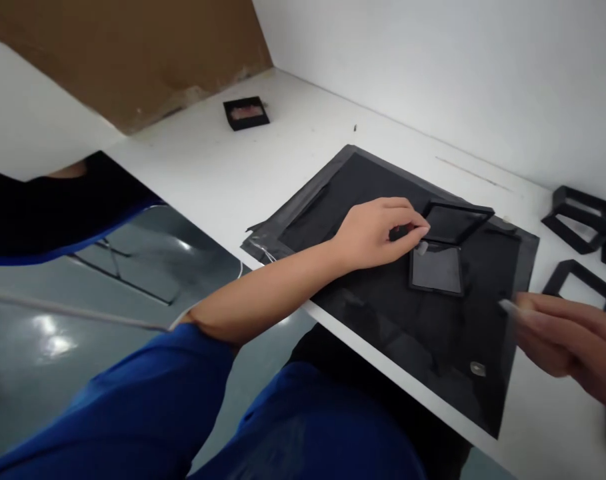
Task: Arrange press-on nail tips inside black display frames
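Note:
My left hand (377, 233) reaches over the black mat (383, 313), thumb and forefinger closed in a pinch. A small pale translucent bit (421, 249) shows just below those fingertips; whether they grip it, I cannot tell. Against the same fingertips lies a hinged black case (457, 223), opened out, its two halves framing grey panels. To the right, beyond the mat's edge, my right hand (567, 337) is blurred, its fingers pinching a small whitish, thin piece (505, 307). Another small clear piece (477, 369) lies on the mat below.
Several black frames (583, 217) stand at the right of the white table (293, 143). A black box (246, 113) with something pinkish inside sits at the back left. White wall (457, 73) and brown board (147, 53) bound the table. A person in dark clothing sits at left.

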### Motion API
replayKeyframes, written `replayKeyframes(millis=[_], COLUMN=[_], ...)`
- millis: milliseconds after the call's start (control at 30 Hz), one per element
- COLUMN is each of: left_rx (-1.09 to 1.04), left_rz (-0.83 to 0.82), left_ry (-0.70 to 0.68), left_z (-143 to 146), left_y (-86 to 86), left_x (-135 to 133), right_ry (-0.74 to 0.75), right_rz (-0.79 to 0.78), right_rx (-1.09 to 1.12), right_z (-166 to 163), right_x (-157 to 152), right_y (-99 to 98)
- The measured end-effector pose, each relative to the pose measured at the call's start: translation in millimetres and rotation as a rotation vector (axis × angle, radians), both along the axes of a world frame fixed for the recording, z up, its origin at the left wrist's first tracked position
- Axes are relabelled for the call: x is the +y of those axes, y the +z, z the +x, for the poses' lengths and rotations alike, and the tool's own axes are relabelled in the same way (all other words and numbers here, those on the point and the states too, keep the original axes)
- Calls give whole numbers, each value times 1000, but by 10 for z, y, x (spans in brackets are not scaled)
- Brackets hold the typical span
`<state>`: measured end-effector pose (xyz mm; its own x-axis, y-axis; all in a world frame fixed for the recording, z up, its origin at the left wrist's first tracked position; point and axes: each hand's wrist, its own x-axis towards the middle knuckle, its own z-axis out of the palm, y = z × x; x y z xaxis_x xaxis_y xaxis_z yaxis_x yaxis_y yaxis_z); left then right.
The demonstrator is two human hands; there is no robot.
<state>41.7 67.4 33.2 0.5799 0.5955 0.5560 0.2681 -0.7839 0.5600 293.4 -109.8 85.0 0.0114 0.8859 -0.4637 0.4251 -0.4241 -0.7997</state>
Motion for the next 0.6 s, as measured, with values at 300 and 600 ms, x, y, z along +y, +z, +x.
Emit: replayKeyframes(millis=[300, 600], left_rx=[50, 158], left_rz=[-159, -551], left_ry=[-665, -795], left_z=[-30, -44], left_y=[3, 80], left_x=[-91, -268], right_ry=[385, 495], right_rz=[-112, -207], right_rx=[253, 391], right_z=[-273, -271], right_x=[469, 435], right_y=[-83, -240])
